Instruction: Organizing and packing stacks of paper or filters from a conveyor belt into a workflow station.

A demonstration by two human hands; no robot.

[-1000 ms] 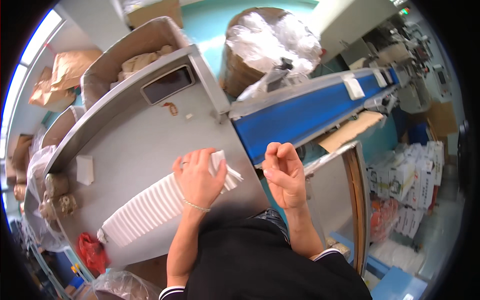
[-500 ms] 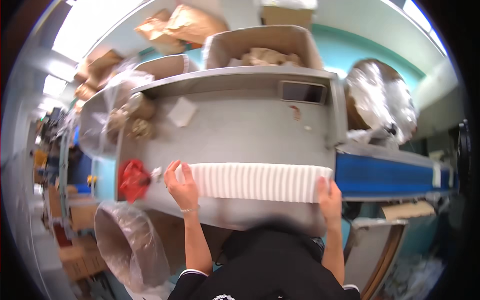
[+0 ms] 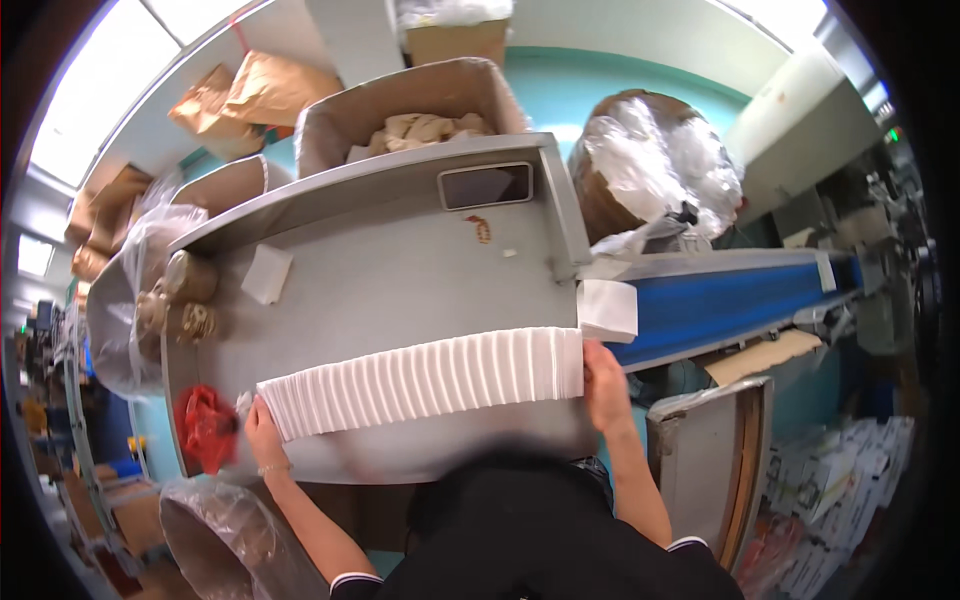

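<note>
A long row of white folded paper pieces (image 3: 430, 380), standing on edge side by side, lies across the near part of a metal worktable (image 3: 390, 285). My left hand (image 3: 263, 437) is closed against its left end, the fingers partly hidden behind the paper. At the opposite end, my right hand (image 3: 605, 388) grips the last pieces, its fingertips partly out of sight. The row is held between both hands, its right end slightly farther from me. Just beyond my right hand, a small white folded stack (image 3: 608, 309) sits at the near end of a blue conveyor belt (image 3: 725, 300).
A phone-like dark screen (image 3: 486, 186) and a reddish-brown string of beads (image 3: 482, 229) lie near the table's raised back edge. Tape rolls (image 3: 190, 277), a white pad (image 3: 267, 274) and a red plastic bag (image 3: 207, 428) are at the left. Lined bins and cartons (image 3: 417, 88) surround the table.
The view has swung right, so the table appears farther left. A white stack now shows at the belt's end. My left hand's fingers, apart before, have closed in at the row's left end.
</note>
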